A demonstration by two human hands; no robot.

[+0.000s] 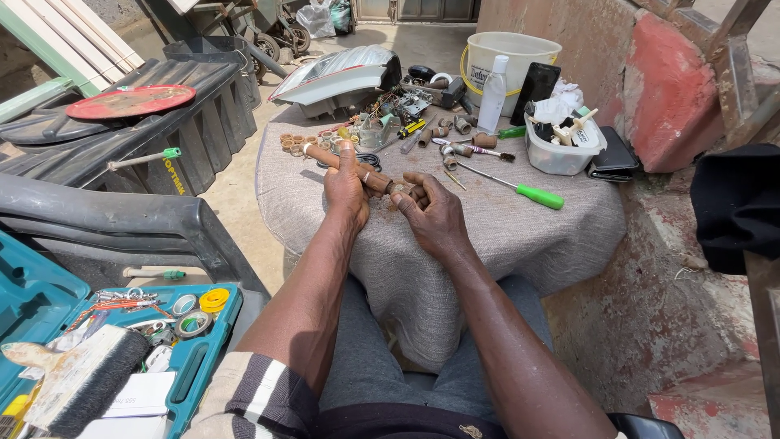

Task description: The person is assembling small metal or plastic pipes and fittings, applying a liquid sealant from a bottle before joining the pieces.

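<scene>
At the cloth-covered table point(504, 236), centre of head view, I see both hands meeting on a brown pipe point(345, 165). Left hand point(345, 191) wraps the pipe mid-length, thumb up along it, grip closed tight; ring visible on one finger. Right hand point(431, 210) pinches the pipe's near end w/ fingertips, narrow grip, round fitting at that end partly hidden by fingers. Pipe lies tilted, far end pointing up-left toward small brown rings point(294, 143) on the cloth.

Just right of the hands: green-handled screwdriver point(512, 185), flat on cloth, not touched. Farther back: white bottle point(492, 95) upright in front of a pale bucket point(509, 55), clear plastic tub point(562, 150) w/ odds & ends, more short brown fittings scattered between. Lower left: open teal toolbox point(49, 301) w/ tape rolls and a brush point(81, 382), well apart from hands.
</scene>
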